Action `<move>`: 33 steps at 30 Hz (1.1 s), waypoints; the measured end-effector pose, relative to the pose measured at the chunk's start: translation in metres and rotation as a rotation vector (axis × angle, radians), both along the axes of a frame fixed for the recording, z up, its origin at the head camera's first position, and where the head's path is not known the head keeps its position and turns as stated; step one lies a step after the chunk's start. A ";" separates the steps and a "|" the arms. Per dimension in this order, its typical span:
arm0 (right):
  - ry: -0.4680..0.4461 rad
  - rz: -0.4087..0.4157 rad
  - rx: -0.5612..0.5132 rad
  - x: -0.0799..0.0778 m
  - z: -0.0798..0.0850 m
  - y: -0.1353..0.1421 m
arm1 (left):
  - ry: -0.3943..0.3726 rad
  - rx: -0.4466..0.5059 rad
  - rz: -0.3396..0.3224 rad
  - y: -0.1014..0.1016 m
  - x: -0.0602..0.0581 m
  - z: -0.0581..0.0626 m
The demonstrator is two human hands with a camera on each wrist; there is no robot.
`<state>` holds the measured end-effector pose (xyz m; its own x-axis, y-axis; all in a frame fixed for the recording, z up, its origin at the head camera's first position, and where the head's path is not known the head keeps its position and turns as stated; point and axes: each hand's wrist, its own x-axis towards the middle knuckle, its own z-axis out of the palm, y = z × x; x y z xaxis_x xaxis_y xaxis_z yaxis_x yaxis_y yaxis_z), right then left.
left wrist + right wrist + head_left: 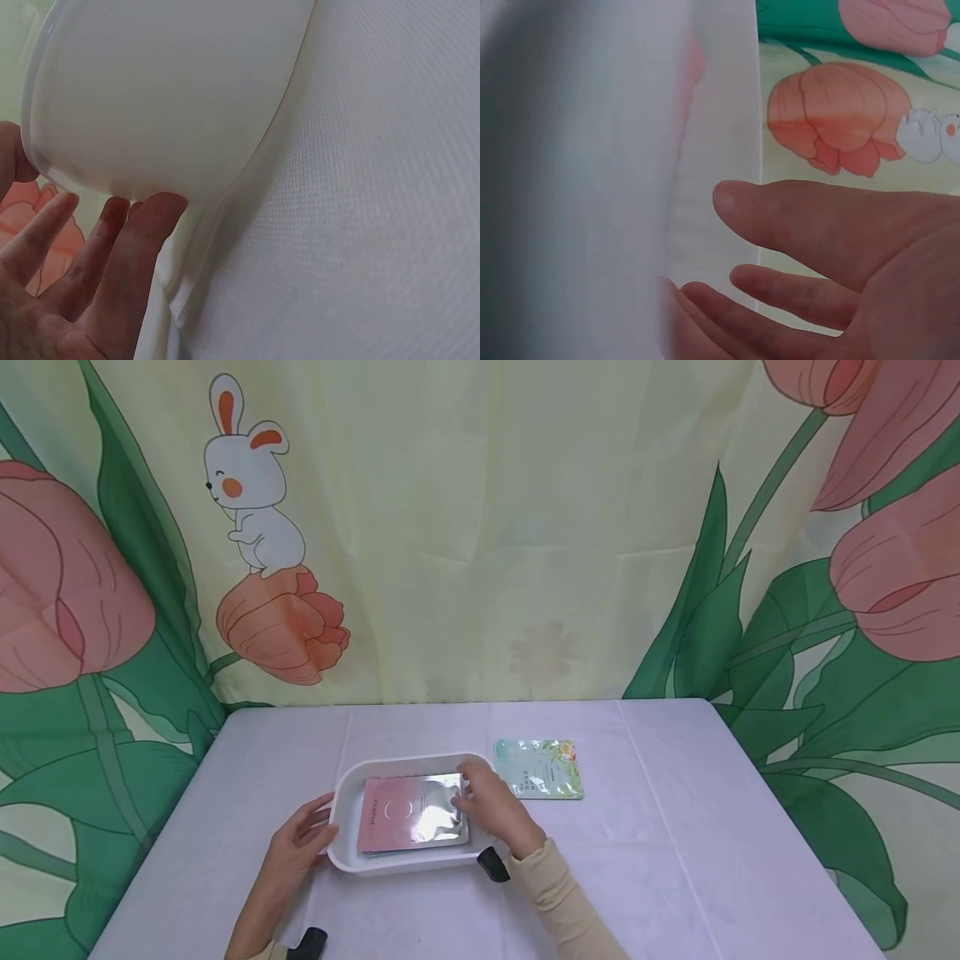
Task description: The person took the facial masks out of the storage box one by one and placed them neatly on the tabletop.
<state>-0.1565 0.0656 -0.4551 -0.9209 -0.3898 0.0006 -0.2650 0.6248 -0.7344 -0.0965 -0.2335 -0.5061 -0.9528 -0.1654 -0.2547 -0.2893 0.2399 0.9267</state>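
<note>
On the table a white tray (348,852) holds a pink and silver flat sachet (397,814), with the edge of another layer showing beneath it. At the tray's left end my left hand (300,835) touches the outside with its fingertips. In the left wrist view, its fingers and thumb (154,240) are spread against the white tray wall (172,97). My right hand (495,806) reaches over the tray's right end, its fingertips close to the sachet's silver edge. The right wrist view shows the right thumb (757,214) apart from its fingers, with nothing pinched between them.
A light green flat sachet (536,768) with a floral print lies right behind the tray, near my right hand. A white cloth (637,860) covers the table. Behind it hangs a curtain (480,527) printed with tulips and a rabbit.
</note>
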 end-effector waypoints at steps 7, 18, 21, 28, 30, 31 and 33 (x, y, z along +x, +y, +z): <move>0.025 -0.010 0.054 0.001 -0.004 -0.003 | 0.009 -0.003 -0.003 0.000 0.000 0.000; 0.165 0.011 0.251 0.007 -0.009 -0.011 | 0.018 0.000 -0.005 0.000 0.000 -0.002; 0.194 0.013 0.274 0.008 -0.012 -0.012 | 0.018 0.003 -0.005 0.000 0.001 -0.002; 0.248 -0.027 0.353 0.011 -0.015 -0.018 | 0.020 0.006 0.001 -0.001 0.000 -0.002; 0.254 -0.051 0.390 0.011 -0.017 -0.020 | 0.023 0.007 0.000 -0.001 0.000 -0.002; 0.257 -0.062 0.404 0.011 -0.017 -0.021 | 0.024 0.008 0.001 -0.001 0.000 -0.002; 0.263 -0.080 0.419 0.012 -0.018 -0.023 | 0.024 0.007 0.001 -0.001 -0.001 -0.002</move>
<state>-0.1444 0.0422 -0.4735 -0.9376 -0.3346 0.0947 -0.3467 0.8777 -0.3307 -0.0972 -0.2343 -0.5085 -0.9585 -0.1645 -0.2327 -0.2671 0.2336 0.9349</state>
